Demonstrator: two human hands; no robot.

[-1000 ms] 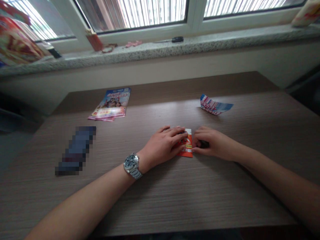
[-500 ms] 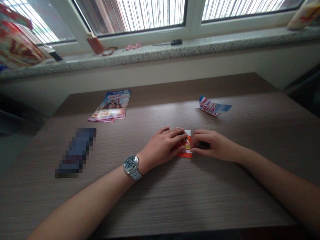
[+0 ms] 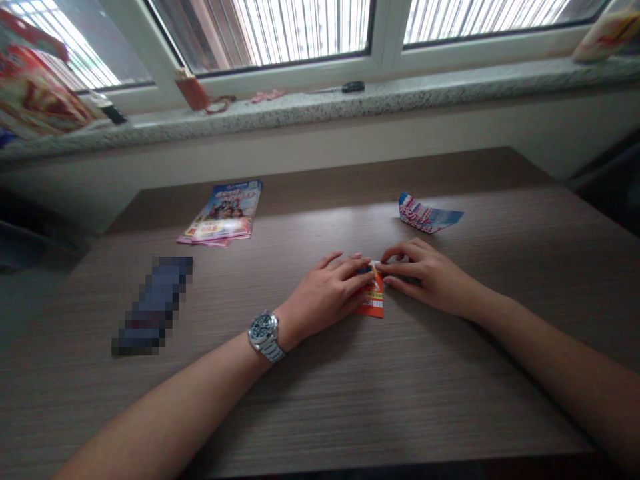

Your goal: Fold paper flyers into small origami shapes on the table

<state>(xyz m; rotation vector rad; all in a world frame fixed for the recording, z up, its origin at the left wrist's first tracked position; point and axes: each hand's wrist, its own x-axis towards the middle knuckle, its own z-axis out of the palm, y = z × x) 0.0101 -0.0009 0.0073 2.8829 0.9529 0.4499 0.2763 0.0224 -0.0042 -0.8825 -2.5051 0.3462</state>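
Note:
A small folded leaflet (image 3: 373, 305), red and orange with a white top edge, lies on the table near its middle. My left hand (image 3: 327, 288), with a metal watch at the wrist, rests flat over the leaflet's left part, fingers spread, hiding much of it. At the leaflet's upper right edge is my right hand (image 3: 429, 277). Its index fingertip touches the upper right corner, while thumb and fingers are apart. Behind the right hand stands a creased blue and pink paper (image 3: 429, 217), bent up at its sides.
A stack of colourful leaflets (image 3: 223, 212) lies at the back left of the wooden table (image 3: 320, 400). Nearer on the left is a dark, pixelated oblong (image 3: 154, 303). Along the stone windowsill (image 3: 300, 110) lie a black-handled tool (image 3: 353, 87), a reddish-brown case (image 3: 193, 92) and bags.
My right hand has moved slightly up along the leaflet's right edge, and its curled fingers have straightened and come apart. My left hand stays almost in place.

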